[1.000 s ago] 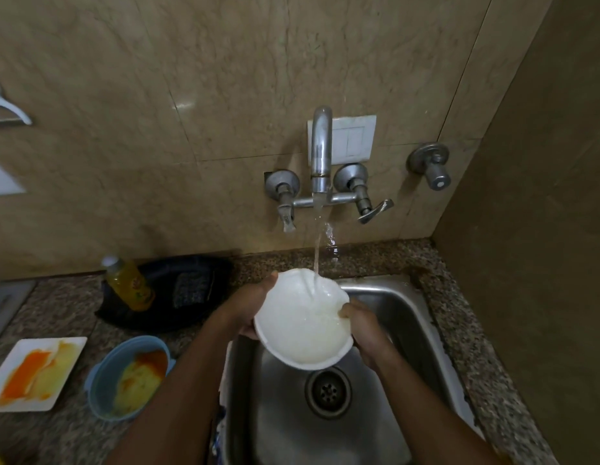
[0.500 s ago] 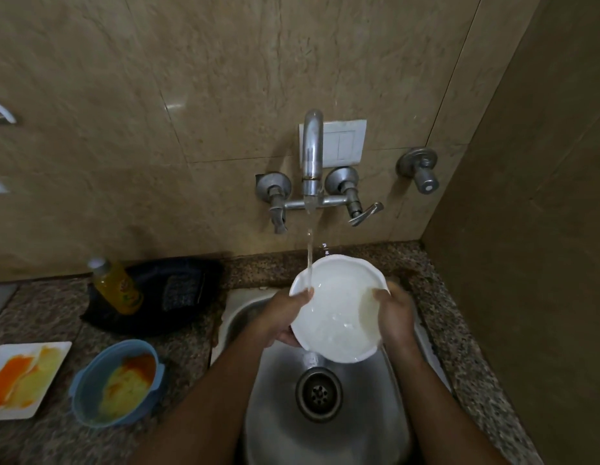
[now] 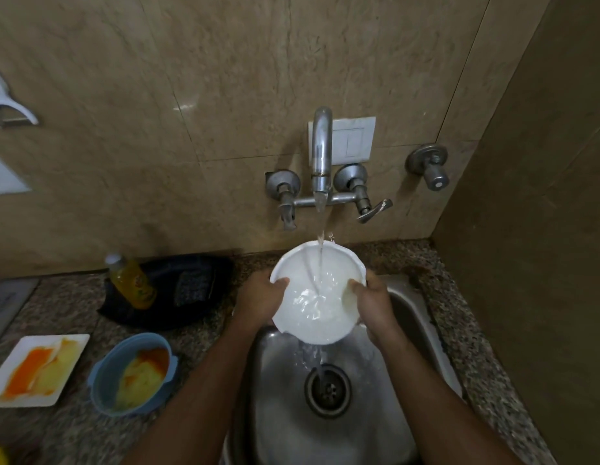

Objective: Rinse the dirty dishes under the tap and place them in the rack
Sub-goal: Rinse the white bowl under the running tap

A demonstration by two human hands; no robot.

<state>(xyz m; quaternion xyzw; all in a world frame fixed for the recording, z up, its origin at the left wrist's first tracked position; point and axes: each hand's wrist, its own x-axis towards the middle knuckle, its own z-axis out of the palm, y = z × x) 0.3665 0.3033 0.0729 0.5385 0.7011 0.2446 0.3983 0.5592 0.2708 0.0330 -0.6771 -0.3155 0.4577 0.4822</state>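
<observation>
Both hands grip a white bowl (image 3: 317,297) over the steel sink (image 3: 422,317), the left hand (image 3: 260,302) curled round its left rim with the thumb hooked inside, the right hand (image 3: 372,307) clasping the opposite rim the same way. Held between them and tipped toward the person, the bowl takes the stream from the wall tap (image 3: 320,156) on its inner face, and water spills off the near lip toward the drain (image 3: 327,389). To the left, on the speckled stone tabletop (image 3: 67,310), two dirty dishes wait: a blue bowl (image 3: 134,374) smeared yellow and orange, and beside it a white square plate (image 3: 37,369) with similar residue. Behind them sit a dark tray (image 3: 178,290) and a yellow bottle (image 3: 132,281). No rack shows in view, so where the rinsed bowl goes cannot be told. The remaining dishes lie on the left hand's side, making it the likelier one to reach for them.
</observation>
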